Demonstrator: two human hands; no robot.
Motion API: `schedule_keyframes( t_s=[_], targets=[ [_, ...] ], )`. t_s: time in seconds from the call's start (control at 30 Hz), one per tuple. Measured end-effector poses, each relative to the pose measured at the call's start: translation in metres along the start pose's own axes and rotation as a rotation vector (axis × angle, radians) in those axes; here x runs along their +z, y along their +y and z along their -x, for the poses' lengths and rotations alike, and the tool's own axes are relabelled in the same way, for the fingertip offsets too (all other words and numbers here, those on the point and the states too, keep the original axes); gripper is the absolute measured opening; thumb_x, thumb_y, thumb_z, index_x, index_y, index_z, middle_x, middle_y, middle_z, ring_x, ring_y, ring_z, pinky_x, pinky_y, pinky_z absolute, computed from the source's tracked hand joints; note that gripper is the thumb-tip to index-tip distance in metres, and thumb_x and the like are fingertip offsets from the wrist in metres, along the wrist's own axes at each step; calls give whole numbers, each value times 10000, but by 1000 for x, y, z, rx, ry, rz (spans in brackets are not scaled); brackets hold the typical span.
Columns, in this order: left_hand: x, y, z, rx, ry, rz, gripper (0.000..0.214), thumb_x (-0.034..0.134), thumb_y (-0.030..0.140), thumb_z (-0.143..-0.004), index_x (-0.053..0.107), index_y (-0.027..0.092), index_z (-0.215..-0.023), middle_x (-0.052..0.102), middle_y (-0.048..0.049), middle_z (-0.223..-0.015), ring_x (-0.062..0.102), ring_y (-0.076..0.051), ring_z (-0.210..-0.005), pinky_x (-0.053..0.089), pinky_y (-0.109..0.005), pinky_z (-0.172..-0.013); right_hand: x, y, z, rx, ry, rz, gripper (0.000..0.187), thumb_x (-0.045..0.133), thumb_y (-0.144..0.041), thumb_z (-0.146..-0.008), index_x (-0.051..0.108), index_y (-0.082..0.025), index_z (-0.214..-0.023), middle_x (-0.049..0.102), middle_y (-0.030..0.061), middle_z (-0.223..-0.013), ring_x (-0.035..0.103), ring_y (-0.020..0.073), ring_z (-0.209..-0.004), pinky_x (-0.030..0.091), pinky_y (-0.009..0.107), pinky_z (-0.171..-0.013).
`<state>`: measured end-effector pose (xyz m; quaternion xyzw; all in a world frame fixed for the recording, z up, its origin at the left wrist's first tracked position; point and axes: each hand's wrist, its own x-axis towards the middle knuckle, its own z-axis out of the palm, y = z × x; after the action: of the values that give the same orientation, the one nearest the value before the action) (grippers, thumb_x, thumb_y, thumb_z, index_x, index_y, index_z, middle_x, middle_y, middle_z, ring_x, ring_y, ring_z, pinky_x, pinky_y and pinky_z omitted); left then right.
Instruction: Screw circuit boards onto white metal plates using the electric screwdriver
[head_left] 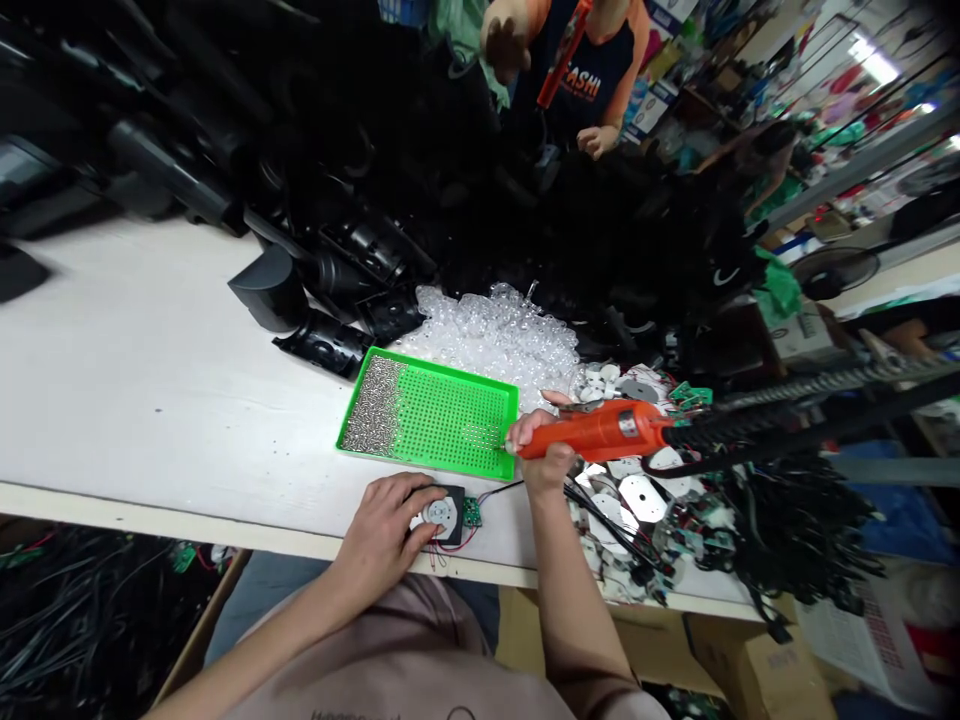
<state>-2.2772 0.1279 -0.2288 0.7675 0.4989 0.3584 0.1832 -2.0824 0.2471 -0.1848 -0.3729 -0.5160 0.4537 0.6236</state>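
My right hand [543,455] is wrapped round an orange electric screwdriver [611,430], held almost level. Its tip points left, over the right end of a green perforated tray [457,372]. Small silver screws [373,408] are heaped at the tray's left end. In front of the tray, my left hand [391,518] grips a small black part with a round white disc [440,513], thumb and fingers on the disc. A small green circuit board [472,512] with thin wires sits at that part's right side.
Clear plastic pieces [495,335] are piled behind the tray. Black housings [330,340] crowd the back and left. White discs [641,498], boards and black cables [795,540] lie to the right. Across the table, a person [581,75] holds another orange screwdriver [562,60].
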Motion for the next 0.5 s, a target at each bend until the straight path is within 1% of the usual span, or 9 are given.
schedule_keyframes(
  t_s=[0.1, 0.23, 0.37, 0.5],
  targets=[
    [0, 0, 0, -1, 2, -3, 265, 495, 302, -955, 590, 202, -1181, 632, -90, -1112, 573, -234, -1045, 430, -374, -872, 1, 3, 0, 5, -15, -4, 574, 603, -740, -691, 557, -228, -946, 437, -84, -511, 422, 111, -403, 416, 264, -440],
    [0, 1, 1, -21, -12, 4, 270, 487, 306, -955, 597, 214, -1184, 634, -89, -1122, 571, -236, -1053, 435, -380, -880, 2, 6, 4, 9, -21, -13, 536, 607, -696, -716, 513, -246, -992, 453, -89, -517, 428, 110, -398, 394, 248, -431],
    [0, 0, 3, -31, -29, 8, 268, 494, 303, -954, 585, 222, -1192, 629, -91, -1131, 565, -239, -1062, 434, -387, -882, -1, 9, 9, 29, -49, 7, 523, 646, -663, -700, 513, -255, -999, 486, -80, -534, 459, 115, -422, 392, 243, -441],
    [2, -2, 3, -26, -33, 5, 276, 508, 286, -948, 568, 224, -1210, 623, -91, -1141, 563, -241, -1067, 435, -393, -878, 0, 5, 6, 4, -25, -8, 532, 658, -650, -700, 518, -247, -1018, 476, -88, -528, 436, 109, -405, 394, 242, -426]
  ],
)
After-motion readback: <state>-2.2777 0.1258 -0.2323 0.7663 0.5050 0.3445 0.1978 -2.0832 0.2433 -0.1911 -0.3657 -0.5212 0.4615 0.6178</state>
